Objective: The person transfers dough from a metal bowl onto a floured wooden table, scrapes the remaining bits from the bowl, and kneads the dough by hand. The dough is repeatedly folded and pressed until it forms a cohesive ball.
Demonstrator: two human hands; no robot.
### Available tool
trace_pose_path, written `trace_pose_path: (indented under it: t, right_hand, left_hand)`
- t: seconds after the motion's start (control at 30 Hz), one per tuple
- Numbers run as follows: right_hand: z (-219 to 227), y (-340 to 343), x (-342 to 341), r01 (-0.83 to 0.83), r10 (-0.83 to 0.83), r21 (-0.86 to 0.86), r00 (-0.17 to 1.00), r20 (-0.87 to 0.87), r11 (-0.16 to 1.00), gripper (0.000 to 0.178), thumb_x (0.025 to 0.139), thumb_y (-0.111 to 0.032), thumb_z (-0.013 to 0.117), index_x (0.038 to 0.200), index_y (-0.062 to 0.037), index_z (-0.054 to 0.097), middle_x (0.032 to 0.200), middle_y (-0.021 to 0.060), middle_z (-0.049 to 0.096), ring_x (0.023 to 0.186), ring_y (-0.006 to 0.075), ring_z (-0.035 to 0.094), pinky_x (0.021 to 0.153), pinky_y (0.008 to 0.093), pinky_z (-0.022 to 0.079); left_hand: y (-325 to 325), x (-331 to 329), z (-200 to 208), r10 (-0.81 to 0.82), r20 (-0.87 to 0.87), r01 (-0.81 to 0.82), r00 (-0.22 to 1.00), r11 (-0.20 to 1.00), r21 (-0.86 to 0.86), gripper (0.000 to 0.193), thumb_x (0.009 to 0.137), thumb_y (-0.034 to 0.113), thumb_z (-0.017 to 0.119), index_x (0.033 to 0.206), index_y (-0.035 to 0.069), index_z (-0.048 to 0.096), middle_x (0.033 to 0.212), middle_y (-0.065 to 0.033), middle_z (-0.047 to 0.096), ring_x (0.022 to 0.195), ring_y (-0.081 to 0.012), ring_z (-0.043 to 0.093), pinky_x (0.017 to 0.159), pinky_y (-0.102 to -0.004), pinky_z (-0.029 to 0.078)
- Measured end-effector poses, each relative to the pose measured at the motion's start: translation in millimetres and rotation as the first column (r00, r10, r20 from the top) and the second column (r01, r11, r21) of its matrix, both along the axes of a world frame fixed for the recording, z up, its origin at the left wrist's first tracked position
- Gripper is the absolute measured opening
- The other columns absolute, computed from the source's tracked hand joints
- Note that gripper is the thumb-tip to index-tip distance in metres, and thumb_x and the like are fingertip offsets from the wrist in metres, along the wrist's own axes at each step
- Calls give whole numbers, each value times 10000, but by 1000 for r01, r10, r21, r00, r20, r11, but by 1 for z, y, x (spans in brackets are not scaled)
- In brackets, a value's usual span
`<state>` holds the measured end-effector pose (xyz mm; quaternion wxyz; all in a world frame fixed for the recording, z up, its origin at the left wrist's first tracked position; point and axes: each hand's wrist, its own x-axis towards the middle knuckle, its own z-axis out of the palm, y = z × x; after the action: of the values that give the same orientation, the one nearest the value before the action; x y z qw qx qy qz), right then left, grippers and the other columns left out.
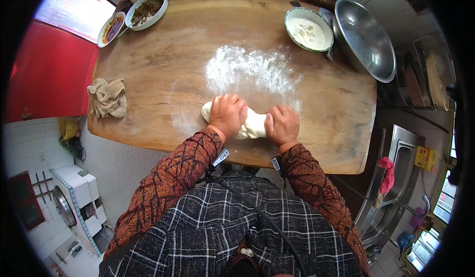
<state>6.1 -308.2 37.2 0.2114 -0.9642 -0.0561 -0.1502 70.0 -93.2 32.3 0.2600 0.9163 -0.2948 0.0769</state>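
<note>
A lump of white dough (255,124) lies near the front edge of a wooden work table (153,74). My left hand (228,114) is closed over its left part, and a rounded end of dough sticks out past that hand. Fingers curled, my right hand (283,124) grips the dough's right end. Between the two hands the dough's middle shows smooth and pale. Just beyond it, a patch of loose flour (252,69) is spread on the wood.
At the back right stand a bowl of flour (309,29) and a large metal basin (363,39). A crumpled cloth (108,98) lies at the left edge. Back left are a bowl of dark chopped food (147,11) and a smaller sauce bowl (112,29). A sink (396,178) is at right.
</note>
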Motion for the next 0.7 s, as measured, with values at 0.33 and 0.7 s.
trace_pose_path:
  t: [0.33,0.7]
  right_hand:
    - [-8,-21,71,200,-200,-53,980,4,978,213,988,-247,607,856,-106,696,953,107,699,923,322,657,806,469,491]
    - [24,14,-32,-130,130,-1,990,-49,992,256,1017,-265,573,1106,-160,790,1237,46,773,1160,258,679,1111,487,415]
  left_hand:
    - [-22,36,-9,172,-44,-171,984,985,23,285,1010,311,601,842,97,687,933,-111,682,936,-366,643,825,-523,507]
    - [33,-23,12,122,-206,-109,971,991,73,347,1033,329,519,1032,66,747,1049,-170,730,1054,-377,669,927,-513,498]
